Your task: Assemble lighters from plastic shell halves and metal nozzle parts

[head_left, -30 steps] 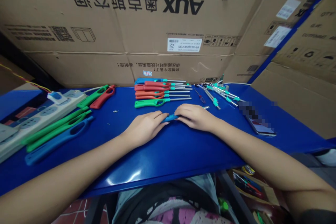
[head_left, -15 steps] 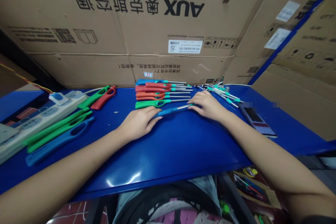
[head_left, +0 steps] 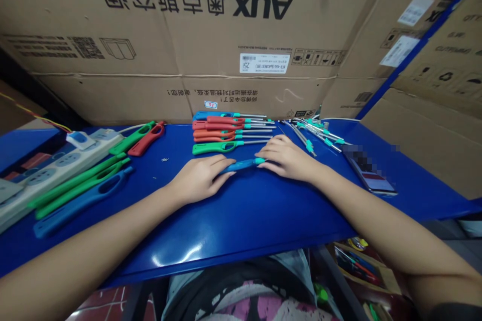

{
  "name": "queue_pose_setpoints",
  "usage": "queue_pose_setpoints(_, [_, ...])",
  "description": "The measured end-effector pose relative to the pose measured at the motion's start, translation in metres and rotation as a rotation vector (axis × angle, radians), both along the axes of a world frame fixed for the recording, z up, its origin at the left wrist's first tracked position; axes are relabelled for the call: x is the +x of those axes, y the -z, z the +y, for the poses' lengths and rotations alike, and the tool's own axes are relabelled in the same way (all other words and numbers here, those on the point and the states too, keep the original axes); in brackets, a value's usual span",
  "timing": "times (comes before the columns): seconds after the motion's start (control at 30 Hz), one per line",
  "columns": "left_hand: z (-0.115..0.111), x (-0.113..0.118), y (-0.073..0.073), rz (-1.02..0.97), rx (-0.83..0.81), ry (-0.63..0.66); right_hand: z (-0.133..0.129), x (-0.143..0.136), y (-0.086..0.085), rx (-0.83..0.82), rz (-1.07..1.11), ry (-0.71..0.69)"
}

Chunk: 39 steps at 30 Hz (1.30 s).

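My left hand (head_left: 199, 178) is closed around the handle of a blue long-neck lighter (head_left: 243, 165), held just above the table. My right hand (head_left: 288, 158) pinches the lighter's other end, beside a teal collar (head_left: 259, 160) at the handle's mouth. The metal tube beyond the collar is hidden by my right fingers. Behind the hands lie several lighters with metal tubes pointing right: a green lighter (head_left: 214, 148), an orange lighter (head_left: 214, 135), red ones (head_left: 226, 123) and a blue one (head_left: 214, 115). Loose metal tubes with teal collars (head_left: 320, 133) are piled beyond my right hand.
Green handles (head_left: 81, 180), a blue handle (head_left: 83, 203) and a red handle (head_left: 146, 139) lie by a white power strip (head_left: 60, 168) at left. A phone (head_left: 371, 170) lies at right. Cardboard (head_left: 211, 60) walls the blue table's (head_left: 241, 230) back.
My right hand has moved slightly left and nearer. The silver length between handle and fingers no longer shows; the teal collar now meets the blue handle. My left hand keeps its hold.
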<state>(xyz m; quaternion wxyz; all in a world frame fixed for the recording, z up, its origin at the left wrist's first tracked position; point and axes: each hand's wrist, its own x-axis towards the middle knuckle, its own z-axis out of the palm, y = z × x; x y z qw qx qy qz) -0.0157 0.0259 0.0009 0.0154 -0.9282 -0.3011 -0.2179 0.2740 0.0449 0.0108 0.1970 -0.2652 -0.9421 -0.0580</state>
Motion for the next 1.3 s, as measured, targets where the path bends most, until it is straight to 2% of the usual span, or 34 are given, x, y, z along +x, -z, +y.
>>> queue_pose_setpoints(0.3, [-0.011,0.008,0.002,-0.304,-0.163,0.049,-0.008,-0.01,0.009,0.207,0.022,-0.046])
queue_pose_setpoints(0.4, [-0.013,0.01,0.002,-0.321,-0.177,0.054,-0.011,-0.012,0.01,0.237,0.034,-0.046])
queue_pose_setpoints(0.53, [-0.014,0.009,0.004,-0.263,-0.097,0.093,-0.013,-0.013,0.011,0.218,0.039,-0.038])
queue_pose_setpoints(0.67, [-0.014,0.006,0.005,-0.157,0.007,0.094,-0.015,-0.014,0.012,0.108,-0.005,-0.026])
queue_pose_setpoints(0.77, [-0.015,0.008,0.004,-0.024,0.07,0.068,-0.013,-0.012,0.01,-0.084,-0.078,-0.024])
queue_pose_setpoints(0.87, [-0.016,0.011,0.0,0.094,0.023,0.017,-0.008,-0.006,0.003,-0.281,-0.083,-0.029])
queue_pose_setpoints(1.0, [-0.014,0.014,-0.001,0.198,-0.033,0.024,0.002,0.009,-0.007,-0.421,-0.014,-0.023])
queue_pose_setpoints(1.07, [-0.012,0.014,-0.001,0.207,-0.05,0.05,0.008,0.016,-0.006,-0.379,0.049,0.138])
queue_pose_setpoints(1.13, [-0.012,0.012,-0.003,0.194,-0.066,0.049,0.014,0.022,-0.001,-0.243,0.1,0.483])
queue_pose_setpoints(1.2, [-0.013,0.01,-0.009,0.183,-0.07,0.0,0.02,0.026,0.006,-0.162,0.062,0.828])
queue_pose_setpoints(1.23, [-0.013,0.008,-0.013,0.189,-0.074,-0.036,0.023,0.028,0.01,-0.168,0.023,0.931])
queue_pose_setpoints(1.3, [-0.016,0.004,-0.023,0.232,-0.103,-0.1,0.028,0.033,0.014,-0.222,-0.038,0.978])
